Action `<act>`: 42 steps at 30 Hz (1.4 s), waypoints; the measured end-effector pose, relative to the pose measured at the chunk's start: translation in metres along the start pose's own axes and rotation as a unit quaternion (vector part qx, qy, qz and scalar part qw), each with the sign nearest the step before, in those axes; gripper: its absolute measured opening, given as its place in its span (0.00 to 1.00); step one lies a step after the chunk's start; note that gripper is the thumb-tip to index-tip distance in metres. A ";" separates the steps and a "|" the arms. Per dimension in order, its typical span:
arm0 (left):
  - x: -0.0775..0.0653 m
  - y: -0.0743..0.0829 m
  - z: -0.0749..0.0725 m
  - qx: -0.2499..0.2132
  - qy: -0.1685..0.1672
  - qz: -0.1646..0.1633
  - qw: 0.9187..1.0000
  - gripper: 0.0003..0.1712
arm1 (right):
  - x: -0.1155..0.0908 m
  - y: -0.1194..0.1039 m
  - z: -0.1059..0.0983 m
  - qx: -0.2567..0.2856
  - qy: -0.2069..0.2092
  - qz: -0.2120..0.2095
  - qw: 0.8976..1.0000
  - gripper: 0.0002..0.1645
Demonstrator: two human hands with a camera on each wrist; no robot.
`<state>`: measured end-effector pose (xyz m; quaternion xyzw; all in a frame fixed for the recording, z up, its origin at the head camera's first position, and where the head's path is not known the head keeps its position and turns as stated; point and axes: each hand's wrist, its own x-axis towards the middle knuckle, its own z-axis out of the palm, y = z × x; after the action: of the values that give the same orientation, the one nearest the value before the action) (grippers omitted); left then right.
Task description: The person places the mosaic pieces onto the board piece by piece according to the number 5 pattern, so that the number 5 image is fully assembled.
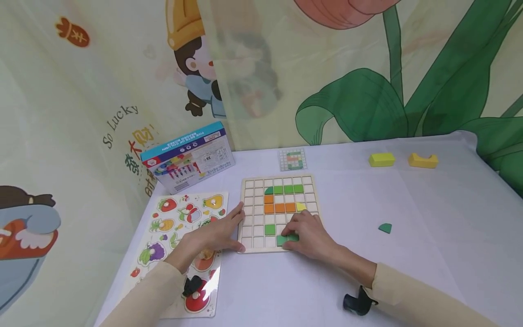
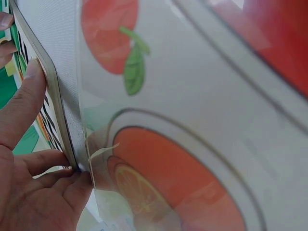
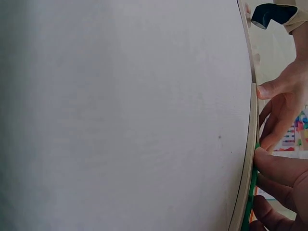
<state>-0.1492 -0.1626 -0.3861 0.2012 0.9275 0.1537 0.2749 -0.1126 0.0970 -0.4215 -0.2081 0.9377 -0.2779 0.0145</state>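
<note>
A wooden grid board lies on the table with green, orange and yellow tiles in its squares. My left hand rests along the board's left edge, thumb near the lower left corner and fingers farther up. In the left wrist view, the left hand's fingers touch the board's rim. Over the bottom row, my right hand has its thumb and fingers on a dark green tile. Beside that tile sits another green tile. The right hand's fingers partly cover both the tile and nearby squares.
A small pattern card lies behind the board. Left are a fruit puzzle board and a printed box. A green quarter-round tile lies right; yellow-green and yellow blocks stand farther back.
</note>
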 end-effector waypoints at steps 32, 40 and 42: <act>-0.001 0.002 -0.002 0.005 -0.001 -0.002 1.000 0.56 | -0.074 0.127 -0.104 -0.033 -0.002 -0.006 0.999 0.17; -0.001 0.003 -0.002 0.004 -0.003 -0.002 1.000 0.56 | -0.102 0.162 -0.115 -0.081 -0.007 0.091 0.993 0.25; -0.001 0.003 -0.002 0.004 -0.003 -0.002 1.000 0.56 | -0.106 0.165 -0.114 -0.084 0.000 0.106 0.991 0.25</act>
<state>-0.1489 -0.1606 -0.3830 0.2003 0.9278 0.1491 0.2770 -0.0954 0.3229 -0.4218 -0.1080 0.9745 -0.1950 0.0263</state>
